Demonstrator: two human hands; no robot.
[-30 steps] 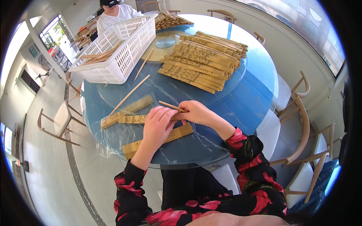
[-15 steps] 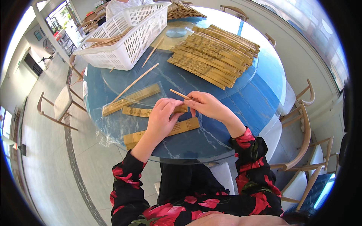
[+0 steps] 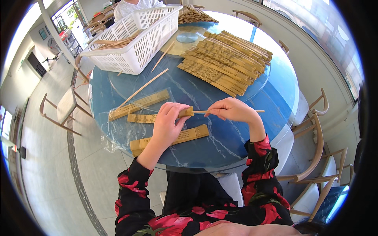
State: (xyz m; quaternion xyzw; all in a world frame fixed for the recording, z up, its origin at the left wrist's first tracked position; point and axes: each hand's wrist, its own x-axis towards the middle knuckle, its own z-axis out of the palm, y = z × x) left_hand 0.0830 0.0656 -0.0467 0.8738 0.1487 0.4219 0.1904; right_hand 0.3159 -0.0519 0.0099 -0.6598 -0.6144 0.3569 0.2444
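Observation:
My left hand (image 3: 169, 121) is closed around a gold printed paper chopstick sleeve (image 3: 141, 118), whose right end sticks out past the fingers. In my right hand (image 3: 233, 109) is a pale wooden chopstick (image 3: 256, 111), pinched between thumb and fingers and lying level. Its left tip meets the sleeve's open right end; how far it reaches inside is hidden. Nearer to me, partly under my left wrist, lie flat gold sleeves (image 3: 193, 134). Just beyond my left hand is another gold sleeve (image 3: 151, 100) under clear plastic film (image 3: 112, 143). A loose chopstick (image 3: 147, 85) rests across its left part.
A white slatted basket (image 3: 136, 59) with wooden chopsticks (image 3: 114, 42) stands at the far left of the round blue table (image 3: 220, 145). A broad pile of gold sleeves (image 3: 226, 61) covers the far right. A person (image 3: 138, 6) is beyond the basket; chairs (image 3: 65, 106) surround the table.
My right hand has moved right along the chopstick, which has turned from slanting to level, its tip now at the sleeve's open end. My left hand keeps its hold on the sleeve.

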